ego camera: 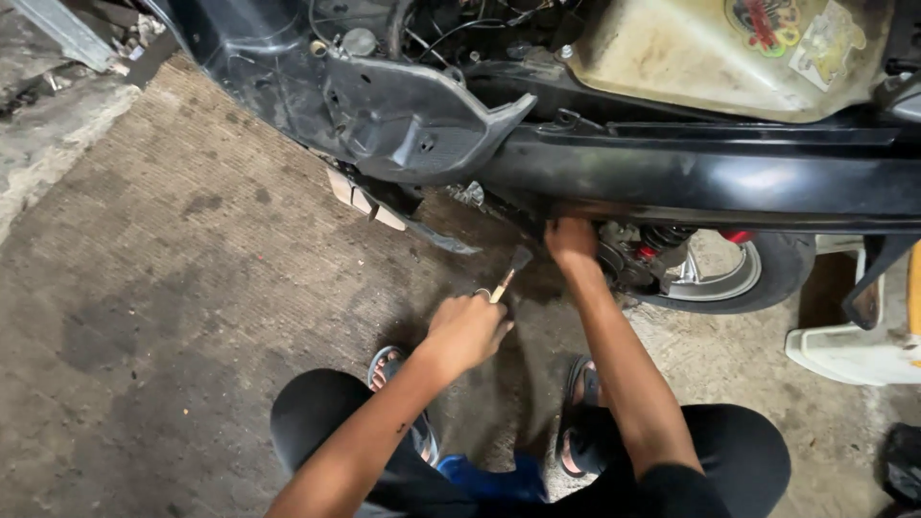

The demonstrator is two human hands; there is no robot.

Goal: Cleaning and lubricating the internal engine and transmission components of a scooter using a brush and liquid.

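I squat beside a black scooter [691,177] with its body panels partly off. My left hand [467,331] is closed around the wooden handle of a small paintbrush [510,270], whose dark bristles point up toward the scooter's underside. My right hand [570,240] reaches under the black side panel, its fingers pressed against the engine area next to the rear wheel [734,273]. A red and black shock spring [667,240] shows just right of that hand. The fingertips of my right hand are hidden under the panel.
A loose black plastic panel [417,125] hangs off the scooter at centre. A dirty cream fuel tank or seat tub [710,58] sits on top. A white plastic container [849,350] stands at right. Rough concrete floor [173,288] spreads left. My sandalled feet [576,384] are below.
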